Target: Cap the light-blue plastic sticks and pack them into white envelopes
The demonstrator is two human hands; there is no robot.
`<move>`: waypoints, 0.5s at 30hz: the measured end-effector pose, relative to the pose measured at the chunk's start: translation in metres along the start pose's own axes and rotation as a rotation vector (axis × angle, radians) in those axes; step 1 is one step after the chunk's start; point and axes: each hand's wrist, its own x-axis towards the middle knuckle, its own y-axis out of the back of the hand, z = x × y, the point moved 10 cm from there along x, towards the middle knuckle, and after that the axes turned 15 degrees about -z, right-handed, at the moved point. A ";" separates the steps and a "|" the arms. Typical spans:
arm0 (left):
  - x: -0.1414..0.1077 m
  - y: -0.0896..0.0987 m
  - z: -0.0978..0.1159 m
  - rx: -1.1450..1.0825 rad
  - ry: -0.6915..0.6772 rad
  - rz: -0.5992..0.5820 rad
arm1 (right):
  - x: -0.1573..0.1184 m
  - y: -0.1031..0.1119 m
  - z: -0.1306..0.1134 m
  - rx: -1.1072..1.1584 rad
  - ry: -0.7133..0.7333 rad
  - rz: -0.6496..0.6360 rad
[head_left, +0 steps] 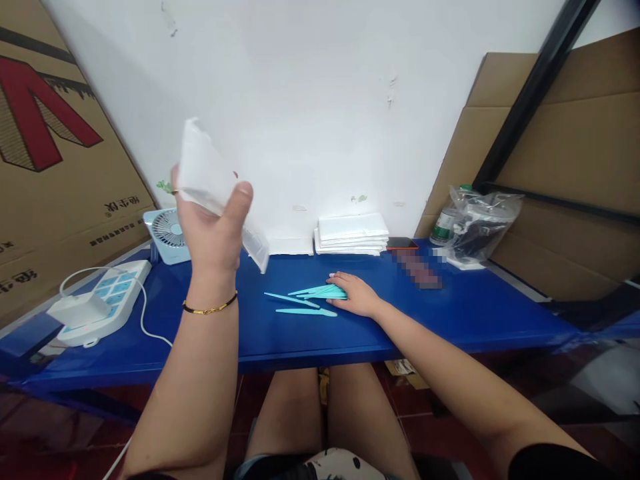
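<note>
My left hand is raised above the table and closed around a white, flat, partly see-through packet, which is held tilted. My right hand rests low on the blue table, its fingers over a bundle of thin turquoise pointed strips. The palm side of that hand and the strips' right ends are hidden. Two loose strips lie just left of the hand, one a turquoise strip lying nearly level, the other slanting above it.
Against the wall stands a stack of white packets, beside a phone. A power strip with a plugged-in charger and a small fan stand left. A bottle and a clear plastic bag are right. Cardboard flanks the blue table.
</note>
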 end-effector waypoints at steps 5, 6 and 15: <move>-0.023 -0.020 -0.089 0.517 0.216 -0.321 | 0.000 -0.001 0.000 -0.002 -0.001 -0.006; -0.035 -0.027 -0.116 0.620 0.293 -0.438 | 0.000 -0.002 0.000 -0.002 -0.001 -0.011; -0.112 -0.054 -0.177 0.491 0.541 -0.784 | -0.012 0.014 0.007 0.071 -0.002 -0.002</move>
